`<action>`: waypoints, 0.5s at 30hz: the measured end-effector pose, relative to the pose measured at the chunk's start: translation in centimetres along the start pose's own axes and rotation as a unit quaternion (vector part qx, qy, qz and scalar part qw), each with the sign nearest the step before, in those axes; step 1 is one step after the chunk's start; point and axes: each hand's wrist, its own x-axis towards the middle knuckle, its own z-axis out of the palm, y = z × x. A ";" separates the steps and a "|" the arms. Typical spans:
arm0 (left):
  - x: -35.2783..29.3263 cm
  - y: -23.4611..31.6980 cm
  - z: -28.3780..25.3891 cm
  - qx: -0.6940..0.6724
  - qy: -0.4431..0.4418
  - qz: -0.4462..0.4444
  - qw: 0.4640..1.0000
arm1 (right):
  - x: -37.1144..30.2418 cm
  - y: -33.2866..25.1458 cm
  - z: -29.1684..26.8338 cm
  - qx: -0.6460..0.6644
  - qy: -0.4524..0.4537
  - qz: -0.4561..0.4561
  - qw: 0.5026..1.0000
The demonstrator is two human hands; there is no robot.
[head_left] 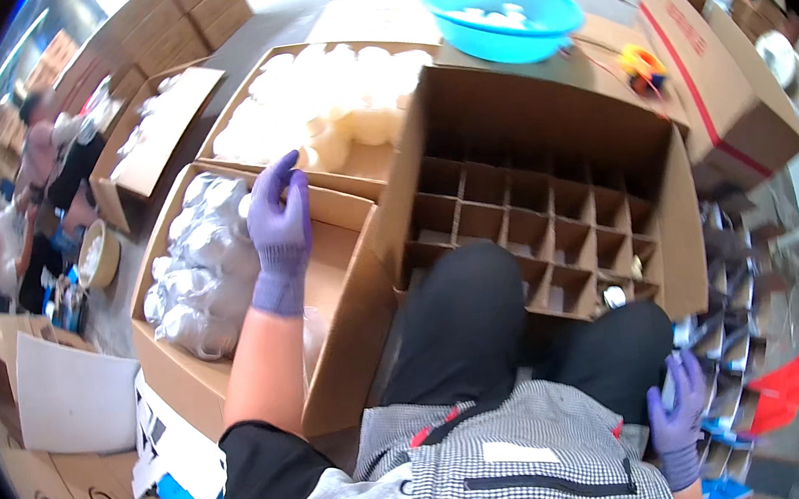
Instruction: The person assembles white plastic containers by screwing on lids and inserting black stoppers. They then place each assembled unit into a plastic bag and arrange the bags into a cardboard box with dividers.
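Observation:
My left hand point(278, 233), in a purple glove, is raised over a carton point(344, 247) with clear-plastic-wrapped bottle-like items point(204, 260) along its left side. Its fingers are stretched and slightly curved, close to white bottle-like pieces point(324, 98) in the carton behind. My right hand point(678, 410), gloved alike, hangs beside my right thigh with its fingers apart. A pale patch shows between thumb and fingers; what it is I cannot make out. Before my knees stands a tall carton point(664, 225) with a cardboard divider grid point(524, 233). A small white-topped item point(614, 297) sits in a near-right cell.
Behind the cartons stands a blue basin point(502, 19) holding small white pieces. An orange-yellow tape dispenser point(641, 66) lies right of it, near a red-striped carton point(726, 85). Divider strips and a red sheet point(782, 393) lie at right. Two people point(43, 145) sit far left.

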 end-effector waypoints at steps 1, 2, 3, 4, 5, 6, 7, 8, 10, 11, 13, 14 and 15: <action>2.6 -5.2 -1.6 0.015 0.009 -0.097 0.995 | 0.9 -1.2 1.7 0.024 -0.017 0.008 1.000; 5.0 -13.6 -5.7 0.120 0.010 -0.109 0.987 | 2.3 -2.7 3.1 0.030 -0.032 0.019 0.999; 6.6 -17.6 -6.0 0.249 -0.037 -0.167 0.953 | 2.7 -3.2 3.6 -0.003 -0.031 0.041 0.999; 7.8 -22.6 -7.3 0.322 -0.045 -0.191 0.926 | 3.4 -3.1 4.0 -0.029 -0.037 0.027 0.999; 9.5 -26.4 -8.7 0.397 -0.051 -0.207 0.893 | 4.3 -2.8 5.2 -0.046 -0.038 0.013 0.998; 10.9 -27.9 -6.7 0.410 -0.067 -0.223 0.882 | 4.0 -2.3 5.7 -0.069 -0.033 0.000 0.997; 12.1 -28.9 -3.4 0.419 -0.093 -0.236 0.872 | 3.5 -2.0 5.3 -0.098 -0.029 -0.003 0.995; 14.1 -30.7 -2.7 0.440 -0.089 -0.224 0.865 | 5.9 -5.4 4.4 -0.115 -0.028 -0.003 0.993; 17.2 -33.2 -0.6 0.457 -0.106 -0.238 0.850 | 6.3 -4.7 4.9 -0.106 -0.059 0.024 0.992; 18.8 -34.7 -0.3 0.468 -0.107 -0.248 0.841 | 7.0 -4.8 5.5 -0.101 -0.063 0.035 0.992; 20.2 -34.6 2.5 0.487 -0.145 -0.306 0.805 | 7.5 -5.8 5.5 -0.119 -0.062 0.051 0.990; 20.3 -35.8 2.9 0.507 -0.147 -0.329 0.782 | 8.2 -6.1 5.6 -0.125 -0.061 0.051 0.989; 19.5 -36.8 3.1 0.520 -0.144 -0.310 0.782 | 8.6 -6.2 5.8 -0.136 -0.062 0.047 0.988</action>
